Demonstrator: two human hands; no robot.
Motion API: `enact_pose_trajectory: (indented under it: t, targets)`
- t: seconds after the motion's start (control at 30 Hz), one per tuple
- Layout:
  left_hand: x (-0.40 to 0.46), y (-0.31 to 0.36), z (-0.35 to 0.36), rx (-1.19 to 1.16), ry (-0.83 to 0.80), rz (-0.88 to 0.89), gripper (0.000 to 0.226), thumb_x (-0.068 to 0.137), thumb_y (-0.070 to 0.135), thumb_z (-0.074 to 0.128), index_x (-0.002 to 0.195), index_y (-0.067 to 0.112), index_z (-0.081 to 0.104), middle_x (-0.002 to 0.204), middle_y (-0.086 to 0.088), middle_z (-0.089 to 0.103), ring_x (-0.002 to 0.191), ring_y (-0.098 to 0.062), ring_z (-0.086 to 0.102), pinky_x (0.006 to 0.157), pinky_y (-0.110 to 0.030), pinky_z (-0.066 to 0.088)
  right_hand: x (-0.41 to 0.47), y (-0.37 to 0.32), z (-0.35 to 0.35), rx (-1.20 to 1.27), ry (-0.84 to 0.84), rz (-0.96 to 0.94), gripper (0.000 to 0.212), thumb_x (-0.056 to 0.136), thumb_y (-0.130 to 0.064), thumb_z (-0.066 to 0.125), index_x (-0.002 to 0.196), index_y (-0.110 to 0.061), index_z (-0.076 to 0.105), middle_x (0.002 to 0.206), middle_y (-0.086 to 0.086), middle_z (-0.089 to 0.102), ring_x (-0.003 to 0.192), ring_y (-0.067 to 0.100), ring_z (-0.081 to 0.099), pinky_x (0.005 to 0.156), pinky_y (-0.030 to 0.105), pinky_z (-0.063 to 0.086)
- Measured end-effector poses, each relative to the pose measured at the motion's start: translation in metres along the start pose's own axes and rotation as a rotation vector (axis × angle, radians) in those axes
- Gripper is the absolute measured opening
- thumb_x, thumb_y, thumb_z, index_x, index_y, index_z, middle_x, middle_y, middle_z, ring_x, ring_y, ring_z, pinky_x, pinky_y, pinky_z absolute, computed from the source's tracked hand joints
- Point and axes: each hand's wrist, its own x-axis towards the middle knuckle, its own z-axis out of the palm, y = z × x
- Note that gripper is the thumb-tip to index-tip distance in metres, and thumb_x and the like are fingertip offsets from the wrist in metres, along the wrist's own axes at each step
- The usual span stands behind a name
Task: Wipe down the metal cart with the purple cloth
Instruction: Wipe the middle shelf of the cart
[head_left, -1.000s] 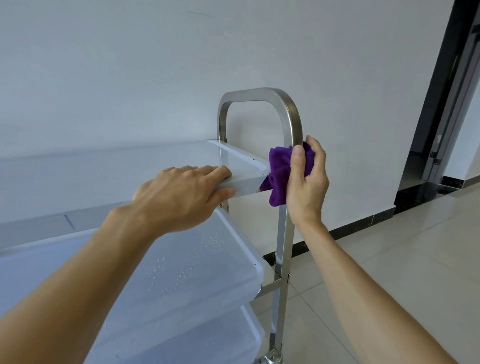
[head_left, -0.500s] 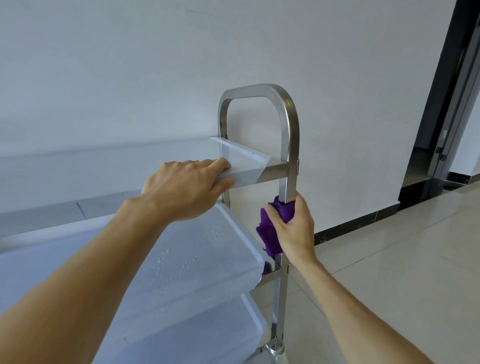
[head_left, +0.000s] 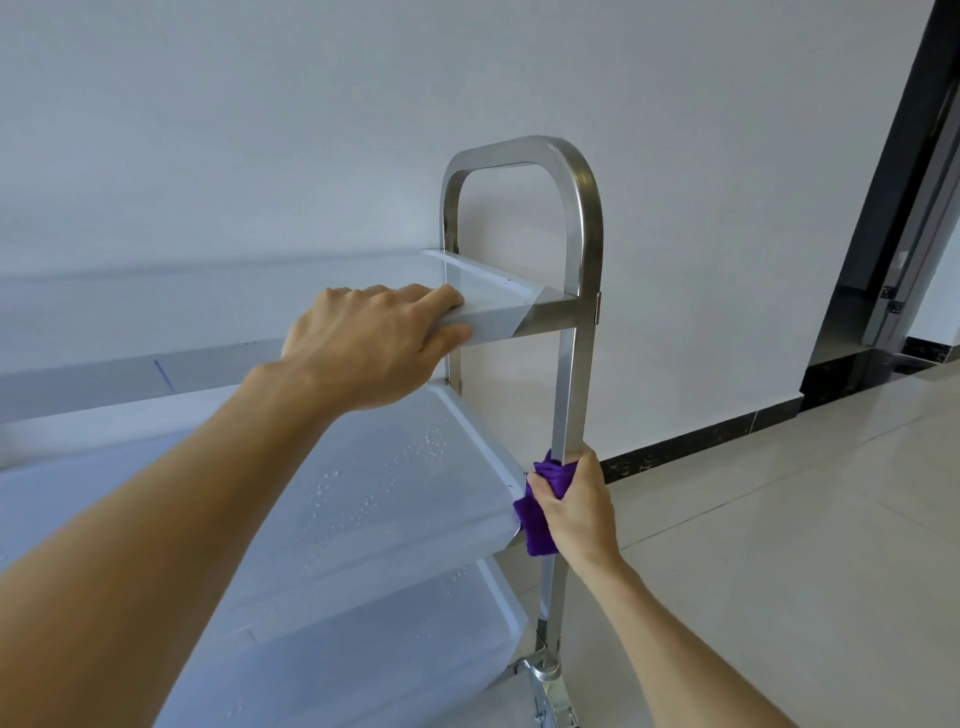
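Observation:
The metal cart (head_left: 584, 218) has a steel loop handle on two upright posts and three white shelves. My right hand (head_left: 576, 506) grips the purple cloth (head_left: 540, 514) wrapped around the near post, level with the middle shelf's corner. Part of the cloth hangs below my fingers. My left hand (head_left: 374, 343) holds the front edge of the top shelf (head_left: 498, 291), fingers over the rim and thumb under it. Water drops lie on the middle shelf (head_left: 363, 499).
A white wall stands right behind the cart. Pale floor tiles (head_left: 779, 545) spread to the right, edged by a dark baseboard. A dark door frame (head_left: 904, 208) rises at the far right. The cart's caster (head_left: 545, 675) shows at the bottom.
My right hand has slid the cloth down the near post, from the top shelf's level to the middle shelf's level. My left hand has kept its hold on the top shelf.

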Motion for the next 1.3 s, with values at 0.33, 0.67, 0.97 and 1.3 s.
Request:
enact_pose_trajectory:
  t: [0.33,0.67,0.97,1.3]
  targets:
    - [-0.056,0.01,0.019,0.07,0.243,0.163,0.057,0.095,0.032,0.051,0.147,0.013,0.039,0.156,-0.009,0.035,0.146,-0.033,0.027,0.118,-0.054,0.019,-0.039,-0.022,-0.044,-0.035,0.11,-0.283,0.062,0.091,-0.024,0.068,0.144,-0.032,0.037,0.132,-0.019,0.045,0.119,-0.005,0.045,0.091,0.009,0.037]
    - [-0.143,-0.023,0.086,-0.183,0.028,-0.014,0.034,0.094,0.025,0.054,0.126,0.022,0.06,0.132,0.004,0.06,0.121,-0.021,0.057,0.107,-0.039,0.039,-0.042,-0.068,-0.016,-0.246,-0.008,-0.794,0.055,0.093,-0.018,0.066,0.144,-0.019,0.046,0.137,-0.007,0.051,0.121,0.014,0.05,0.101,0.029,0.046]
    - [-0.186,-0.043,0.161,-0.312,-0.378,-0.442,0.047,0.1,0.053,0.025,0.144,0.04,0.033,0.153,0.018,0.03,0.143,-0.012,0.024,0.118,-0.038,0.015,-0.019,-0.035,0.02,-0.66,-0.504,-0.29,0.057,0.089,-0.07,0.036,0.143,-0.05,0.032,0.137,-0.007,0.05,0.128,0.021,0.043,0.1,0.037,0.042]
    - [-0.19,-0.041,0.168,-0.256,-0.355,-0.437,0.047,0.098,0.045,0.015,0.142,0.043,0.033,0.15,0.018,0.034,0.14,-0.013,0.029,0.114,-0.042,0.02,-0.043,-0.081,0.112,-0.726,-0.545,-0.461,0.044,0.094,-0.04,0.046,0.137,-0.029,0.05,0.125,0.002,0.065,0.121,0.029,0.052,0.093,0.034,0.037]
